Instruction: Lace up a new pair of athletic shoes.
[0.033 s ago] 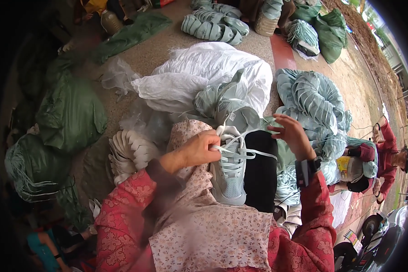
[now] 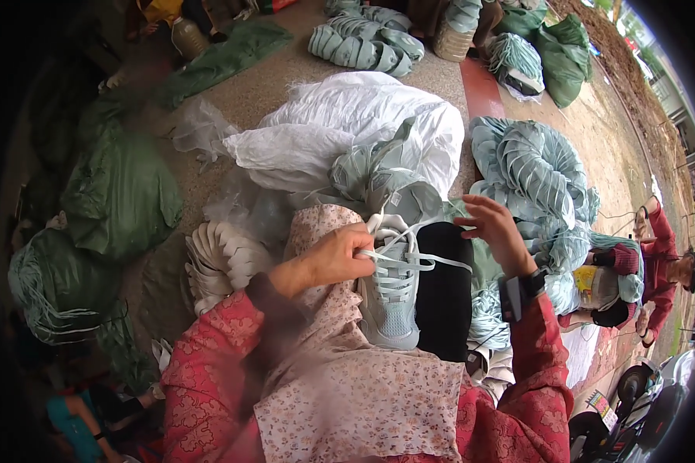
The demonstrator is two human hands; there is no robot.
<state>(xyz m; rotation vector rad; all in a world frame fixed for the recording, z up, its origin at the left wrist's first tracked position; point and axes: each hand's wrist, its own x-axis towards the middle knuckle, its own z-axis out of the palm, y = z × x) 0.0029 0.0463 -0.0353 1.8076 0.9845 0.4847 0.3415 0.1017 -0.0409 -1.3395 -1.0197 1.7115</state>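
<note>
A pale grey-blue sneaker point(image 2: 391, 305) rests on my lap with its toe toward me. White laces point(image 2: 428, 260) cross its front, and a loose length loops out to the right over my black trouser leg point(image 2: 446, 309). At the shoe's left side, my left hand point(image 2: 336, 255) is closed in a pinch on a shoelace. My right hand point(image 2: 498, 231) is raised right of the shoe's collar, fingers apart and slightly curled, with nothing clearly in it. Beyond the sneaker, grey-blue shoe uppers point(image 2: 398, 189) lean against a white sack point(image 2: 316, 143).
Stacked blue-grey uppers point(image 2: 537, 158) lie at the right, and a row of cream shoe pieces point(image 2: 220, 262) at the left. Green sacks point(image 2: 120, 197) stand further left. A person in red point(image 2: 660, 270) sits at the far right, near a parked scooter point(image 2: 633, 401).
My right hand has shifted very slightly to the left. My left hand keeps its pinch, and the sneaker stays where it was.
</note>
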